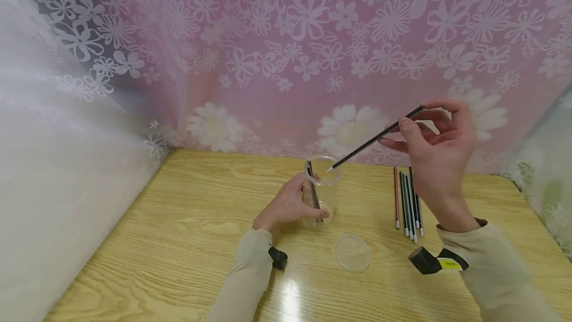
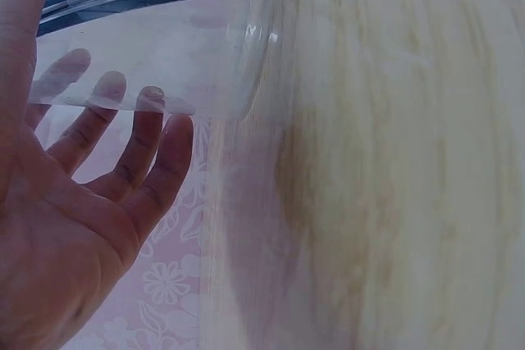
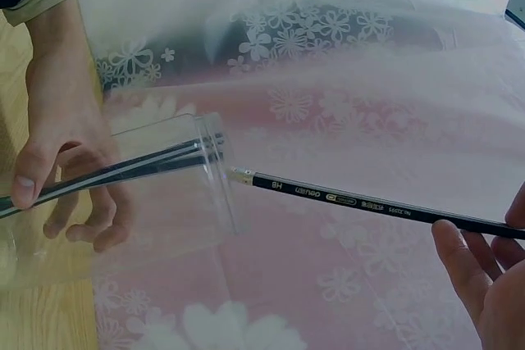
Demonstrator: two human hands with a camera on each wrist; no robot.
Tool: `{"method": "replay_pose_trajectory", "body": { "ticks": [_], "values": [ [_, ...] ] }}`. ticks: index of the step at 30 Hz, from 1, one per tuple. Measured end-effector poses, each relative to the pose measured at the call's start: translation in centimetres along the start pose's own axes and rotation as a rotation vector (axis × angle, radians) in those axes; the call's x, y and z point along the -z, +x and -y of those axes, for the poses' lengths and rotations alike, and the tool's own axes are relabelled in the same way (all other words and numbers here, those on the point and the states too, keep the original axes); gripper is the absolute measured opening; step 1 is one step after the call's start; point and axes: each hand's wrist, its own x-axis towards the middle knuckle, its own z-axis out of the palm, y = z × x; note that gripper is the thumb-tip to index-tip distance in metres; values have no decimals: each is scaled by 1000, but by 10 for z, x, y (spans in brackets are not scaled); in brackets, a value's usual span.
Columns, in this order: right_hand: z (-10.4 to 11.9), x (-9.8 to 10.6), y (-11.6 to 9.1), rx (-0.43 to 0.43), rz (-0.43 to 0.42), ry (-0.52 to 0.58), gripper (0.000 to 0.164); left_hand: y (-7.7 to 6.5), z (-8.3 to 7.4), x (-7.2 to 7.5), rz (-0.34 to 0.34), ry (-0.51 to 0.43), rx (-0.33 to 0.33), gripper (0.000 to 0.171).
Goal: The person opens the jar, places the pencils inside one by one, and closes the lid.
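Observation:
A clear plastic jar [image 1: 329, 194] stands on the table, its mouth uncovered. Round its side my left hand [image 1: 288, 205] grips it, thumb at the near side and fingers behind. Inside lean dark pencils [image 3: 131, 171], eraser ends down at the bottom. My right hand [image 1: 442, 153], raised to the right, pinches a black HB pencil [image 1: 371, 142] near its upper end. That pencil slants down to the left, with its pale eraser end [image 3: 241, 175] at the jar's mouth. In the left wrist view, the left fingers [image 2: 168, 161] touch the jar wall.
A round clear lid [image 1: 352, 253] lies flat in front of the jar. To the right, several pencils [image 1: 405, 202] lie side by side on the wood-grain table [image 1: 187, 222], one of them red. A pink flowered curtain [image 1: 277, 63] hangs behind the table.

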Motion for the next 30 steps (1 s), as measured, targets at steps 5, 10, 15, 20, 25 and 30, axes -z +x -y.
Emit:
{"method": "replay_pose_trajectory", "body": {
  "ticks": [5, 10, 15, 20, 25, 30],
  "values": [
    [-9, -2, -3, -54, 59, -16, 30, 0, 0, 0, -1, 10, -18, 81],
    [-17, -4, -8, -102, 128, -87, 29, 0, 0, 0, -4, 11, -21, 77],
    [-26, -8, -13, -130, 155, -154, 27, 0, 1, 1, -4, 4, -1, 75],
    [-33, -11, -17, -190, 147, -197, 27, 0, 1, 1, 0, 2, 16, 71],
    [-37, -11, -18, -227, 142, -217, 25, 1, 1, 2, 2, -13, 18, 60],
    [-41, -8, -20, -256, 159, -219, 18, 0, 1, 1, 0, -35, 21, 55]
  ]
}}
